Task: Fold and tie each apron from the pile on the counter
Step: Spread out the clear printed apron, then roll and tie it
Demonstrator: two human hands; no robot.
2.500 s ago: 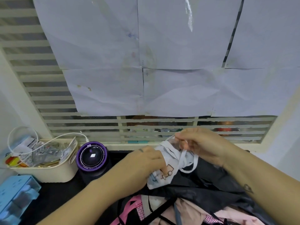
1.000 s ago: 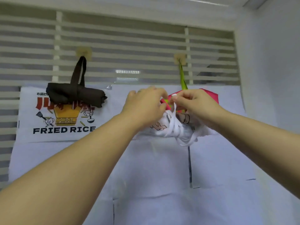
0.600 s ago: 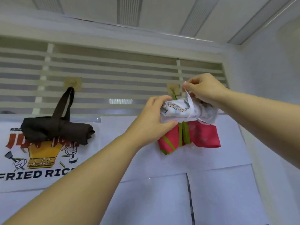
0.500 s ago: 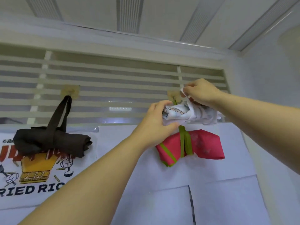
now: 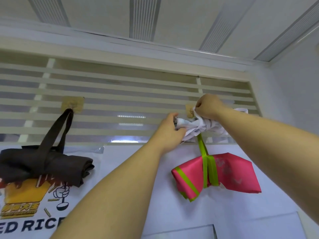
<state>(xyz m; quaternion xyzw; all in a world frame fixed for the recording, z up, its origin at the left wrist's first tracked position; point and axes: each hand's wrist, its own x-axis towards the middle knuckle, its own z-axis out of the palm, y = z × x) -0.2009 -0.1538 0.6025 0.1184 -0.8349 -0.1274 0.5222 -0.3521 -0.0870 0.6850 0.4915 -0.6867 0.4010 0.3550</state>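
White slats [image 5: 120, 94]: span the wall from 9 to 3 o'clock, under a panelled ceiling.
Paper sheets [image 5: 172, 218]: cover the wall below the slats, 5 to 6 o'clock.
Poster [image 5: 25, 204]: 8 o'clock, cut by the frame edge, "ED RIC" readable; the brown apron overlaps its top.
Brown apron [image 5: 43, 164]: folded bundle, 8 o'clock, hangs by its dark strap from the left hook [image 5: 72, 104].
Pink apron [image 5: 229, 171]: folded, bound by a green strap [image 5: 202, 149], 4 o'clock; the strap runs up behind the white apron toward the right hook [image 5: 189, 109].
White apron [image 5: 195, 126]: rolled, wrapped in its white strap, held off the counter against the slats at 3 o'clock, just under the right hook, at 12 o'clock of the pink apron.
Left hand [image 5: 170, 130]: fingers curled round the roll's left end, grasping it.
Right hand [image 5: 208, 106]: clenched on the white strap, pinching it right beside the hook. Cannot tell if the strap is on the hook.
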